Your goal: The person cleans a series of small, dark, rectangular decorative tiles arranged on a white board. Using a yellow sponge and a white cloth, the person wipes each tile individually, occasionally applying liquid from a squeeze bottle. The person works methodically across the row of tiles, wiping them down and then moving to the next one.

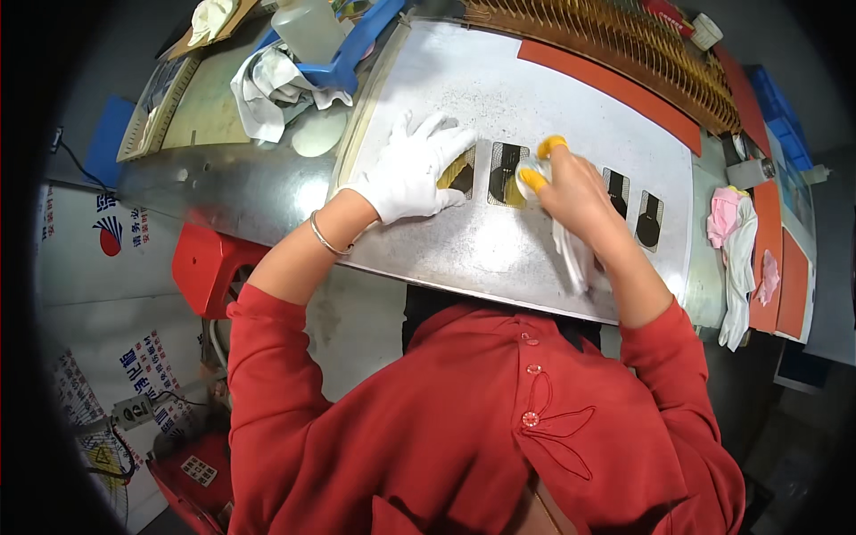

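Note:
A wide pale grey panel lies on the bench in front of me, with a row of dark shapes on mesh-like patches in it. My left hand, in a white glove, is pressed flat on the panel with its fingers spread. Its fingertips partly cover the leftmost dark patch. In my right hand, bare but for yellow finger covers on thumb and index finger, is a bunched white cloth. The cloth is pinched beside the second patch and hangs down below my palm. Two more patches lie to the right.
A blue tray with a squeeze bottle and white rags stand at the back left. Brown ribbed racks line the far edge beside an orange-red strip. Pink and white gloves lie right; a red stool stands left.

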The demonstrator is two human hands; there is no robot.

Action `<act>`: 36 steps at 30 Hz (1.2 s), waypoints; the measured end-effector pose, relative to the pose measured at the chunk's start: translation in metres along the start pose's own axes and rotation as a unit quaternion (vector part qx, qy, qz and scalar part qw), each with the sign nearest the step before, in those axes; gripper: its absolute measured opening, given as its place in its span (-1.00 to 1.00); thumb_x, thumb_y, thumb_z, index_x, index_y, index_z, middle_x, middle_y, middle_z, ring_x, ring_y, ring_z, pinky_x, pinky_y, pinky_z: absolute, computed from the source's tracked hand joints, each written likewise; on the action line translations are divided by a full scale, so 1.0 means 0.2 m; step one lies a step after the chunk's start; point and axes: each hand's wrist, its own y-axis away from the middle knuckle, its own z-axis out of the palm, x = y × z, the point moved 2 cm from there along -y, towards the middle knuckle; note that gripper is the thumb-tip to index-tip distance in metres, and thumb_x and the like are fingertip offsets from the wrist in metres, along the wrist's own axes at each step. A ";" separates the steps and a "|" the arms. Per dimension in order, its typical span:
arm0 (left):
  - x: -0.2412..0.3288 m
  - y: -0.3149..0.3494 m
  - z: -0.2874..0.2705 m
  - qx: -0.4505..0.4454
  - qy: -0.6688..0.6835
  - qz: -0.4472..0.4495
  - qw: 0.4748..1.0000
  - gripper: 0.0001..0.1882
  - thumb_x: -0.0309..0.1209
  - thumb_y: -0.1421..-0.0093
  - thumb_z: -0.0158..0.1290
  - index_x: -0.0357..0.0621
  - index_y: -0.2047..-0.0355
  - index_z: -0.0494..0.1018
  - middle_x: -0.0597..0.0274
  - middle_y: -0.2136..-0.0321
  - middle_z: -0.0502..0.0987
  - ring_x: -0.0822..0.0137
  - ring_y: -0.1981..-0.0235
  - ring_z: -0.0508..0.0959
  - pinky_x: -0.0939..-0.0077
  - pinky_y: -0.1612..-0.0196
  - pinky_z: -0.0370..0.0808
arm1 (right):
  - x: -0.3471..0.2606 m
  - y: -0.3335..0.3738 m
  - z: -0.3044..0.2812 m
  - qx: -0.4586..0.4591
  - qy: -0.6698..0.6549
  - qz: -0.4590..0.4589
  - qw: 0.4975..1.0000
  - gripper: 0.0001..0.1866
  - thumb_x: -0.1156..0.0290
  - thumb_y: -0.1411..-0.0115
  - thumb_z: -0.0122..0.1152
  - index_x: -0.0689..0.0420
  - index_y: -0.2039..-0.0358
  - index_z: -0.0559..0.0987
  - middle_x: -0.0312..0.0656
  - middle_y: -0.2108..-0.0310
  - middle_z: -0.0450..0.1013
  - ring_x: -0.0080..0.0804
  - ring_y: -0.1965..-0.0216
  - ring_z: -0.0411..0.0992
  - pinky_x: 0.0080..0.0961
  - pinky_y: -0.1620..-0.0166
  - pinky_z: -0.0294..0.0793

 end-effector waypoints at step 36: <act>0.05 -0.16 0.06 -0.032 -0.040 0.055 0.997 0.13 0.31 0.39 0.15 -0.19 -0.13 0.20 -0.04 -0.20 0.03 -0.04 -0.27 -0.12 -0.22 -0.19 -0.17 | -0.11 0.03 0.25 -0.036 0.060 0.018 0.997 -0.81 0.43 0.04 0.15 0.34 0.53 0.46 0.17 0.61 0.43 0.11 0.50 0.46 -0.12 0.38 0.44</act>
